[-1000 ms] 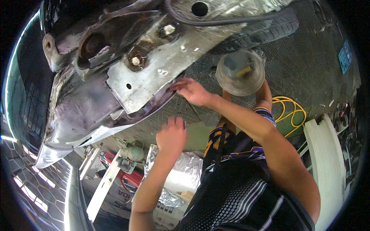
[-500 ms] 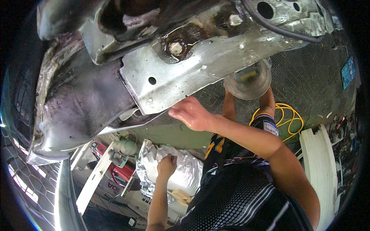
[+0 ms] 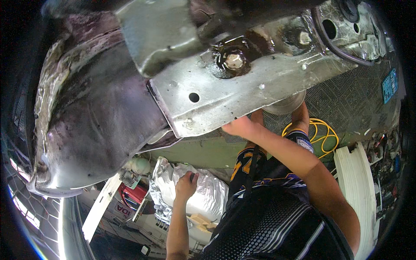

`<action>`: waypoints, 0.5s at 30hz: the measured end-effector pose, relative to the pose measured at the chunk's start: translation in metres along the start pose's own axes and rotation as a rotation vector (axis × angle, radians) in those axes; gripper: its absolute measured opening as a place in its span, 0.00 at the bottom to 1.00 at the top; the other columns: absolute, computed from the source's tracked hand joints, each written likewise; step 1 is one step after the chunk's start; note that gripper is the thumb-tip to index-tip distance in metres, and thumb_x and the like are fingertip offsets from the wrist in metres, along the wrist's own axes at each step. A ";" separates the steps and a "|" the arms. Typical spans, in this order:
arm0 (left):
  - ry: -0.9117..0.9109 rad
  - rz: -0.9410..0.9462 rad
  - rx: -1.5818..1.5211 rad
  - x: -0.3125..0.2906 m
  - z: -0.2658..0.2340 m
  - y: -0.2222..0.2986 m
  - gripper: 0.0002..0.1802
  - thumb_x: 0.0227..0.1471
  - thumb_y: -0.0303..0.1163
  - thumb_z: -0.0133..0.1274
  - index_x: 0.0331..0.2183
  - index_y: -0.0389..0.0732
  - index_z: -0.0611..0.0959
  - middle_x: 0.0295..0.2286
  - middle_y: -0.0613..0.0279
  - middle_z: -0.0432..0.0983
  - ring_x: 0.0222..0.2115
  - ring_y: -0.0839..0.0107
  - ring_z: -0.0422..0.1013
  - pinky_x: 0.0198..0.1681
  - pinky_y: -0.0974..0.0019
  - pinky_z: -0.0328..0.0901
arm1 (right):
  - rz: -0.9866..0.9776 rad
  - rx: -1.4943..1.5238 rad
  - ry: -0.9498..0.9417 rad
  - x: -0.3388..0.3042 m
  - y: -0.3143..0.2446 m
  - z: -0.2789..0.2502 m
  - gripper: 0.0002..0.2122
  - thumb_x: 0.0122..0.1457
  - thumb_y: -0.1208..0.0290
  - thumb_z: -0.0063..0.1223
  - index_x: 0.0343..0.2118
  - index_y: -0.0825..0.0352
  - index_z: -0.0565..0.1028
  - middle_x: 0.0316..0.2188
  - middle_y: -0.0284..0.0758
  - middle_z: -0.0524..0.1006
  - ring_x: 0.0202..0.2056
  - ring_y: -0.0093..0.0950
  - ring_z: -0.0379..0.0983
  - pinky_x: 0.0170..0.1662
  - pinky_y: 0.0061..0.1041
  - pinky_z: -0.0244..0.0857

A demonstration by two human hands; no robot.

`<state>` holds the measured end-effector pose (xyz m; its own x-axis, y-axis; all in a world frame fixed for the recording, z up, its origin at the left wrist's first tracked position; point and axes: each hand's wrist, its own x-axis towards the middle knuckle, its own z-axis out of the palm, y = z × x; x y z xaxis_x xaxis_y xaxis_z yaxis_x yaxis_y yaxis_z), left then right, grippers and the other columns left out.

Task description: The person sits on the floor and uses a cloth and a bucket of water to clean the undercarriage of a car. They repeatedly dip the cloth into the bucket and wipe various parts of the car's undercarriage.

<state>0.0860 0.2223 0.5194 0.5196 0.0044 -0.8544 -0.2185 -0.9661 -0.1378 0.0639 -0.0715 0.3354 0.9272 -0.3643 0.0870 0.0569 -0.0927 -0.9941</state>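
Pinching a small dark object, kind too small to tell: left hand, fingers curled in, seen against crinkled silver foil sheeting. Right hand: at the lower edge of a bare-metal vehicle body panel, fingertips hidden, opening and hold impossible to tell. Panel: beyond both hands, bearing two bolt heads. Farther right: looped yellow hose, long white curved piece.

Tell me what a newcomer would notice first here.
Probably the big metal panel stretching across the upper part, with the right hand at its lower edge. Next comes the shiny silver foil at lower centre, seen behind the left hand. Toward the right, a bright yellow cord lies in loops.
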 end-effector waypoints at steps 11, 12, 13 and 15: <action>-0.090 -0.025 0.009 0.011 0.029 -0.024 0.20 0.58 0.50 0.52 0.36 0.41 0.80 0.29 0.44 0.80 0.33 0.42 0.76 0.36 0.45 0.68 | -0.015 -0.100 0.198 0.003 0.014 0.005 0.07 0.56 0.80 0.54 0.37 0.65 0.77 0.32 0.40 0.78 0.37 0.42 0.74 0.43 0.38 0.67; -0.106 -0.049 -0.009 0.011 0.023 -0.023 0.20 0.58 0.50 0.52 0.36 0.41 0.80 0.30 0.43 0.80 0.33 0.42 0.76 0.36 0.45 0.68 | -0.053 -0.170 0.183 0.001 0.049 0.008 0.06 0.56 0.80 0.54 0.36 0.65 0.77 0.32 0.40 0.77 0.37 0.42 0.74 0.43 0.38 0.67; -0.123 -0.069 -0.024 0.011 0.014 -0.018 0.20 0.58 0.49 0.52 0.37 0.41 0.80 0.30 0.43 0.80 0.33 0.43 0.76 0.37 0.46 0.68 | -0.083 -0.238 0.181 0.000 0.077 0.009 0.06 0.56 0.80 0.53 0.36 0.65 0.76 0.32 0.41 0.77 0.37 0.42 0.73 0.43 0.38 0.67; -0.092 -0.053 -0.041 0.009 0.008 -0.014 0.22 0.58 0.50 0.52 0.37 0.39 0.81 0.30 0.43 0.80 0.33 0.44 0.77 0.36 0.48 0.68 | -0.081 -0.246 0.187 0.004 0.093 0.013 0.05 0.57 0.80 0.52 0.36 0.66 0.76 0.32 0.41 0.76 0.38 0.43 0.73 0.43 0.39 0.67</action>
<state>0.0877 0.2379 0.5096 0.4512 0.0774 -0.8891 -0.1582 -0.9735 -0.1651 0.0782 -0.0694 0.2423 0.8376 -0.5089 0.1986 0.0156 -0.3411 -0.9399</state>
